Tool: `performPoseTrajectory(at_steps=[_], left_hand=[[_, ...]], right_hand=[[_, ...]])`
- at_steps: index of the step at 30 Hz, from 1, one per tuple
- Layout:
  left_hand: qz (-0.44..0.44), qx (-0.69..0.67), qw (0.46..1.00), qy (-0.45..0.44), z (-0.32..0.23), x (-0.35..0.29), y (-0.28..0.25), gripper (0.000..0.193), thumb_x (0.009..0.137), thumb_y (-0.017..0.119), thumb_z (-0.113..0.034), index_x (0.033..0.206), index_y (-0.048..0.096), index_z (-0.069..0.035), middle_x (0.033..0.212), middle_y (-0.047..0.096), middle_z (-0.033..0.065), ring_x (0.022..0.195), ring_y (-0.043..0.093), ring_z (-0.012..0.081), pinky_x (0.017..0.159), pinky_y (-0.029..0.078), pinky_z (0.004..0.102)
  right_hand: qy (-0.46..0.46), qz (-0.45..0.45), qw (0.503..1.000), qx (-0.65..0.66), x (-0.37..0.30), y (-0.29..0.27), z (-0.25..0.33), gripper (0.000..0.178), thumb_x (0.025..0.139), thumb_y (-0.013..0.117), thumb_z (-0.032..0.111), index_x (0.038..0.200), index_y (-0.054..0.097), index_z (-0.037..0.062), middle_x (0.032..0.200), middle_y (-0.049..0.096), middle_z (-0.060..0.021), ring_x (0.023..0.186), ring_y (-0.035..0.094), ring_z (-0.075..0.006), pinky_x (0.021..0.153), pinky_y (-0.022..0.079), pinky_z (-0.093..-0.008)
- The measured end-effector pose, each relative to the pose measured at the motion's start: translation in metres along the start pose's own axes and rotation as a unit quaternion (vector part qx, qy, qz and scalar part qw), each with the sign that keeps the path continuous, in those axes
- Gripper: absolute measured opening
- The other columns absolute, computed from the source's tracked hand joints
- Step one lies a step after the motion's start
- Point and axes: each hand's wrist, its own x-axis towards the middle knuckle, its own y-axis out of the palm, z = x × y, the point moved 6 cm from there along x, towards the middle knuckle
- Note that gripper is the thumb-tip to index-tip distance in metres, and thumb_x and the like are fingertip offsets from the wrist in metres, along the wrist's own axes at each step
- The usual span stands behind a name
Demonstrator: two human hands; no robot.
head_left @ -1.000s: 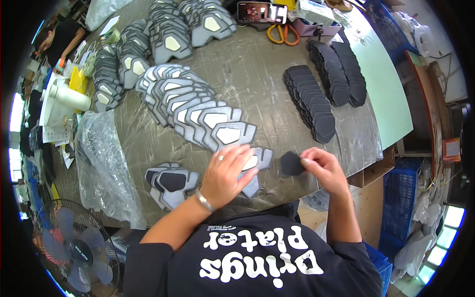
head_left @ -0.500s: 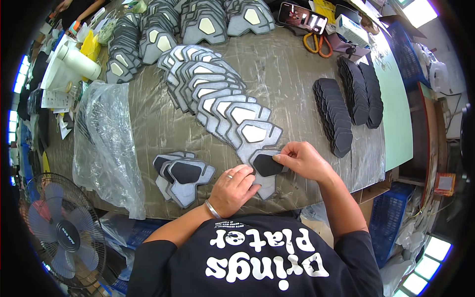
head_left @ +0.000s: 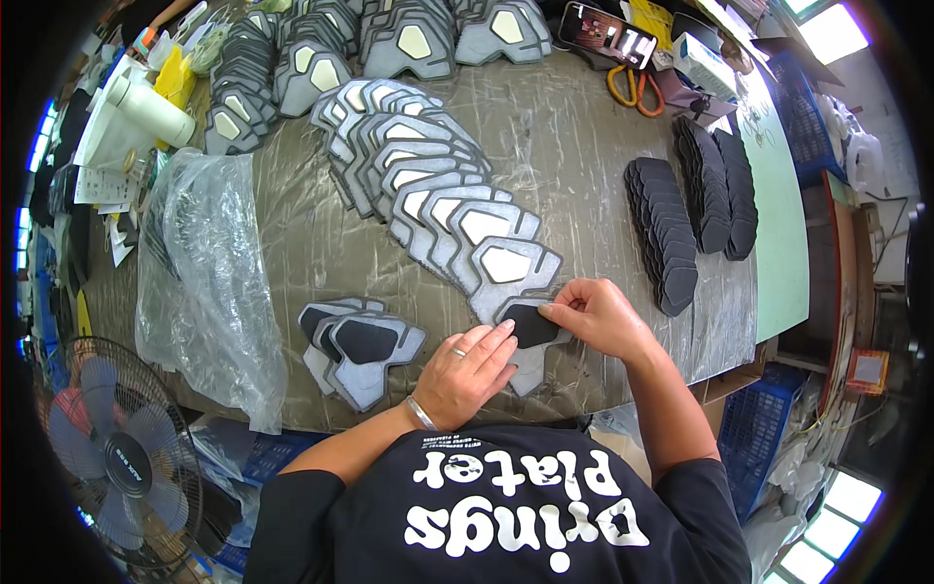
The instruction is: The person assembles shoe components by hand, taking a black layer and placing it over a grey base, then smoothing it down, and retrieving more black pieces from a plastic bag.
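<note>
Patch (head_left: 531, 329), earlier apart, now lies on gray piece (head_left: 527, 373).

Hands: two are working, left hand (head_left: 475, 368) and right hand (head_left: 601, 319).
Grey piece (head_left: 528, 372): one is lying beneath them.
Black patch (head_left: 533, 329): one is covering it; two are showing in the left pile (head_left: 365, 380).
Black stacks (head_left: 664, 234): three are lying rightward.
Grey rows (head_left: 413, 44): four are lining the far side, one is crossing the middle.
Phone (head_left: 605, 37), scissors (head_left: 635, 91), fan (head_left: 128, 465), bottle (head_left: 154, 113): one each is showing.
</note>
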Motion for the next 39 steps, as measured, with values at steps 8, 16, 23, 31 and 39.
performPoseTrajectory(at_steps=[8, 16, 23, 31, 39], left_hand=[[0.008, 0.002, 1.0, -0.001, 0.0, 0.001, 0.001, 0.042, 0.081, 0.073, -0.016, 0.12, 0.063, -0.002, 0.132, 0.059, 0.0084, 0.112, 0.056, 0.0224, 0.09, 0.048, 0.0348], [0.048, 0.059, 0.997, -0.019, -0.004, 0.007, 0.005, 0.047, 0.082, 0.068, -0.018, 0.126, 0.061, -0.004, 0.137, 0.054, 0.0058, 0.114, 0.051, 0.02, 0.092, 0.043, 0.0333], [0.061, 0.125, 0.99, 0.006, -0.01, 0.012, 0.009, 0.047, 0.077, 0.066, -0.016, 0.122, 0.06, -0.004, 0.14, 0.052, 0.0068, 0.111, 0.05, 0.0224, 0.086, 0.039, 0.0344], [0.087, 0.131, 0.988, 0.003, -0.007, 0.011, 0.019, 0.046, 0.08, 0.062, -0.024, 0.122, 0.058, -0.005, 0.144, 0.047, 0.0085, 0.115, 0.046, 0.0223, 0.087, 0.038, 0.0372], [0.14, 0.128, 0.982, -0.017, 0.002, 0.005, 0.005, 0.056, 0.088, 0.063, -0.037, 0.139, 0.052, -0.014, 0.149, 0.044, 0.002, 0.127, 0.042, 0.0245, 0.101, 0.034, 0.0402]], right_hand=[[0.003, -0.013, 1.0, -0.021, 0.001, -0.001, -0.003, 0.03, 0.082, 0.075, 0.027, 0.078, 0.069, -0.0028, 0.063, 0.064, -0.0085, 0.058, 0.059, -0.0132, 0.057, 0.048, -0.0308], [-0.01, -0.071, 0.995, -0.063, -0.003, -0.001, 0.002, 0.026, 0.081, 0.076, 0.023, 0.078, 0.07, -0.0019, 0.06, 0.062, -0.0057, 0.055, 0.055, -0.0096, 0.053, 0.046, -0.0282], [-0.025, -0.118, 0.99, -0.077, -0.009, 0.002, -0.001, 0.029, 0.079, 0.078, 0.026, 0.077, 0.07, -0.0016, 0.058, 0.062, -0.0076, 0.052, 0.058, -0.0171, 0.054, 0.047, -0.031], [-0.336, -0.257, 0.855, -0.301, -0.057, 0.029, 0.019, 0.043, 0.083, 0.071, 0.028, 0.12, 0.061, 0.0068, 0.125, 0.061, -0.0103, 0.114, 0.06, -0.0245, 0.094, 0.046, -0.0427], [-0.231, -0.076, 0.898, -0.367, -0.073, 0.057, -0.005, 0.073, 0.085, 0.062, 0.055, 0.144, 0.044, 0.0156, 0.154, 0.032, -0.0174, 0.144, 0.029, -0.0312, 0.115, 0.024, -0.0524]])
